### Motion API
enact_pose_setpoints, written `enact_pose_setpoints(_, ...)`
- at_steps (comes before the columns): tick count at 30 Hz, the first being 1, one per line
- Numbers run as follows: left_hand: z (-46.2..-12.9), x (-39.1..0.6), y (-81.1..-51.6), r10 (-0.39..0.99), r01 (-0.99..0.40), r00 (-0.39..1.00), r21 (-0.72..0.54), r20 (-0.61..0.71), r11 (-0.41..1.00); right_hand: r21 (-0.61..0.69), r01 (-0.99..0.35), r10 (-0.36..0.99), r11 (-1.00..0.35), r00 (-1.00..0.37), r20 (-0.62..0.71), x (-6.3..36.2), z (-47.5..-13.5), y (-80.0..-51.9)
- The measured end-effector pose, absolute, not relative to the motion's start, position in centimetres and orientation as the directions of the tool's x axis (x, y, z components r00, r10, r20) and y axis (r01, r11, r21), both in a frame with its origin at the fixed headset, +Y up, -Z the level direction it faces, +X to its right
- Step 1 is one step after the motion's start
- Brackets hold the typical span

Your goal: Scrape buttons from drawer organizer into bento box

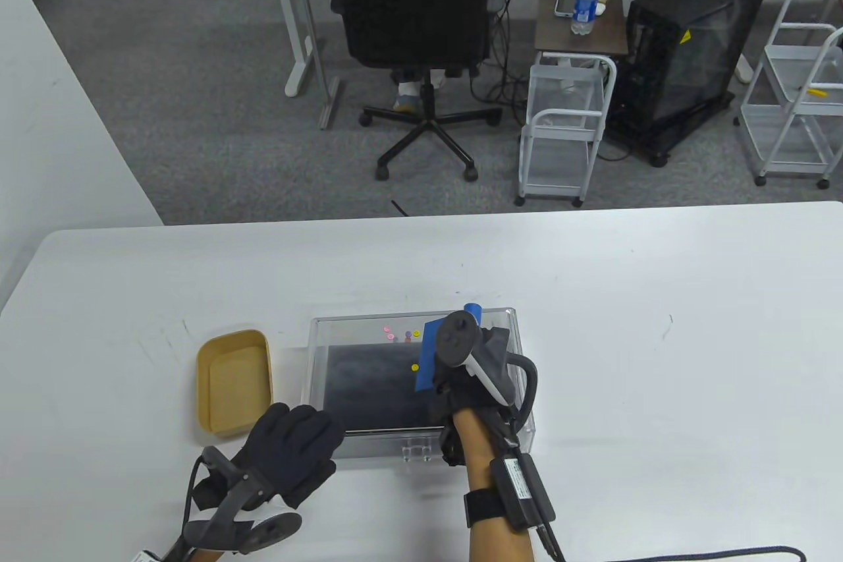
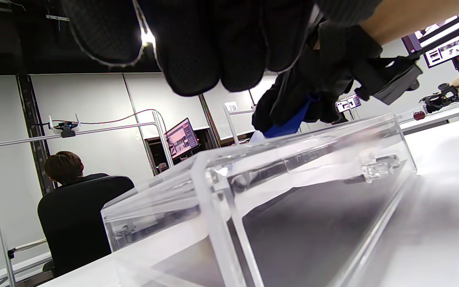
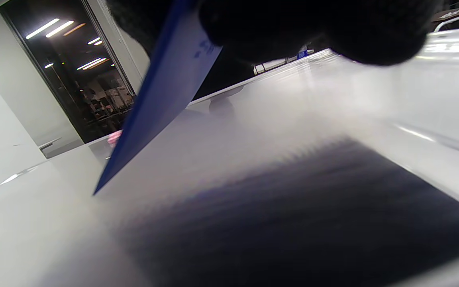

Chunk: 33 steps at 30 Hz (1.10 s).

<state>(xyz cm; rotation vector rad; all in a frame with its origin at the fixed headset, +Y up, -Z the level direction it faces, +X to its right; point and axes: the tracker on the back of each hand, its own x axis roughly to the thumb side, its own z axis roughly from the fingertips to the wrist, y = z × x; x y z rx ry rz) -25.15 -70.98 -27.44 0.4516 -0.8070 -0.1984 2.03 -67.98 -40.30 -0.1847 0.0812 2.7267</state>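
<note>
Blue scraper clamped in right-hand fingers inside clear organizer, frame centre; buttons scattered along far wall. Left hand spread, steadying near corner. Next: likely sweeping buttons left toward tan bento.

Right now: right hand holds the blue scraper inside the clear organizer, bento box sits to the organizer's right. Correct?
Not quite. The bento box sits to the left of the organizer, as the table view shows. The right hand does hold the blue scraper inside it.
</note>
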Motion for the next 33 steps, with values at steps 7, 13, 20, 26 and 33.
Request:
enact_pose_setpoints(7,-27.4,-25.1,-71.0,-0.341,0.001,0.677,0.463,0.652,0.886,0.042,-0.384,0.378,-0.922,-0.919,-0.112,0.8,-40.9,-67.9)
enact_pose_setpoints(13,-27.4,-25.1,-71.0,-0.341,0.001,0.677,0.463,0.652,0.886,0.054,-0.381,0.377,-0.923,-0.923,-0.075,-0.8,-41.5,-67.9)
enact_pose_setpoints(20,-27.4,-25.1,-71.0,-0.344,0.001,0.675,0.466,0.652,0.885,0.067,-0.374,0.372,-0.925,-0.927,-0.042,-2.7,-41.8,-68.0)
enact_pose_setpoints(26,-27.3,-25.0,-71.0,-0.346,-0.002,0.673,0.470,0.654,0.883,0.079,-0.384,0.383,-0.920,-0.923,-0.023,-3.9,-42.1,-68.1)
enact_pose_setpoints(33,-27.2,-25.0,-71.0,-0.350,-0.002,0.670,0.473,0.655,0.881,0.088,-0.373,0.375,-0.923,-0.927,0.004,-5.3,-42.2,-68.1)
